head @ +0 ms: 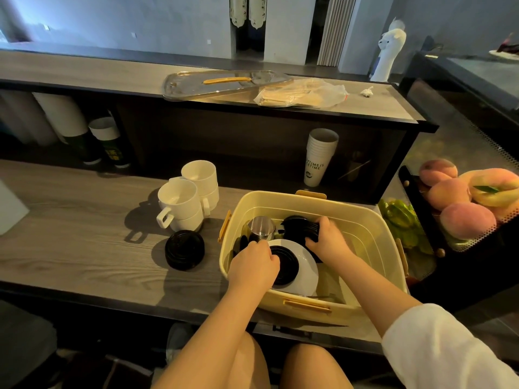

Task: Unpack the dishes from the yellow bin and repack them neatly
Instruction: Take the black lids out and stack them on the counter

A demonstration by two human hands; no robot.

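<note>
- Head view: the bin (373, 240) is seen at the near right edge of the counter (70, 248), with both hands reaching inside it.
- A black saucer (283, 265) lies on a white plate (307, 265) in the bin's near half; the left hand (252, 265) is closed over the saucer's left edge, fingers curled onto it.
- A stack of black saucers (299, 228) is leaned toward the bin's far side; the right hand (327, 238) is wrapped over its top and near edge, fingers gripping the stack.
- A steel cup (259, 227) stands just left of that stack, close to the left hand's knuckles.
- The step in hand is judged to be unpacking, with the saucers about to be lifted out.
- The stack is best squeezed from both edges and kept level, so that no saucer is allowed to slide off.
- The single saucer should be raised straight up, so that the plate below is not dragged and the cup is not knocked.
- A landing spot is offered beside the black stack (184, 249) already on the counter, left of the bin.
- The white cups (188, 197) are stacked just behind that spot; a wide berth should be given to their handles.
</note>
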